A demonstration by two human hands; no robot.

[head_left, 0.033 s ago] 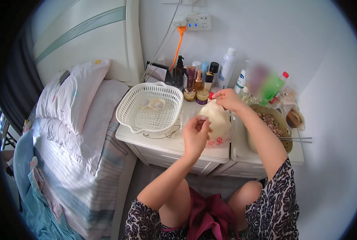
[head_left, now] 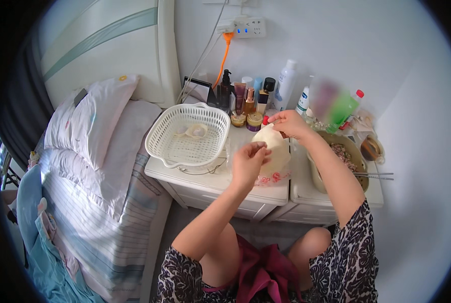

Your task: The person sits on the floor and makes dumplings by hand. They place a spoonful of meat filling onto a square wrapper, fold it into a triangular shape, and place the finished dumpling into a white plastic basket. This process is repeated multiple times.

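A pale stack of dough wrappers (head_left: 280, 157) lies on a clear plastic bag with red print (head_left: 275, 178), on the white cabinet before me. My right hand (head_left: 292, 125) is closed at the far edge of the stack, pinching the top wrapper between thumb and fingers. Over the stack's left side, my left hand (head_left: 249, 160) has its fingers curled and thumb drawn in; what its fingertips hold, if anything, is hidden. To the left stands a white slotted basket (head_left: 224, 135) with a few small filled dumplings (head_left: 198, 131) in it. At right, partly behind my right forearm, is a bowl (head_left: 318, 181) of minced filling (head_left: 343, 155).
Metal chopsticks (head_left: 374, 175) rest across the bowl, jutting right. Cosmetic jars (head_left: 254, 121) and bottles, including a tall white spray can (head_left: 285, 85), line the wall. An orange plug cord (head_left: 225, 60) hangs from the socket. A bed (head_left: 104, 232) is on the left.
My left hand has shifted slightly, its fingertips a little higher and further right over the wrappers. My right hand stays at the far edge.
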